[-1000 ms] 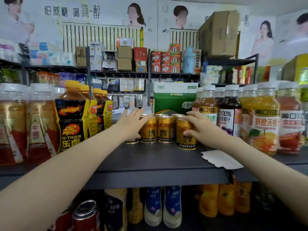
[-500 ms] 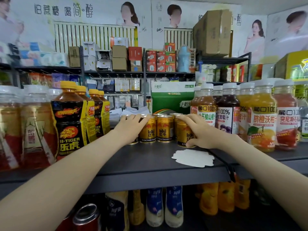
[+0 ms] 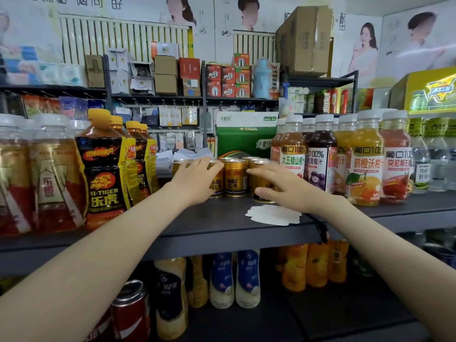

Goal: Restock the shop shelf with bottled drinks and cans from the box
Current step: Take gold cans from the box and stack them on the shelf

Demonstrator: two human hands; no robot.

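Several gold Red Bull cans [image 3: 235, 177] stand in a cluster at the middle of the dark shelf [image 3: 217, 225]. My left hand [image 3: 195, 180] lies with fairly straight fingers against the leftmost front can and over its top. Reaching in from the right, my right hand [image 3: 281, 186] holds the rightmost front can [image 3: 262, 183], fingers across its top and thumb low on its front. The cans behind are mostly hidden. No box is in view.
Hi-Tiger bottles [image 3: 106, 174] and tea bottles [image 3: 49, 174] crowd the left; juice bottles [image 3: 365, 164] line the right. A green carton [image 3: 246, 138] stands behind the cans. White paper [image 3: 274, 214] lies near the shelf edge. Bottles [image 3: 234, 280] and red cans [image 3: 130, 309] fill the lower shelf.
The right front can has been pushed back into line with the other cans. Both hands have stayed on the outer cans, and the left has closed in against its can.
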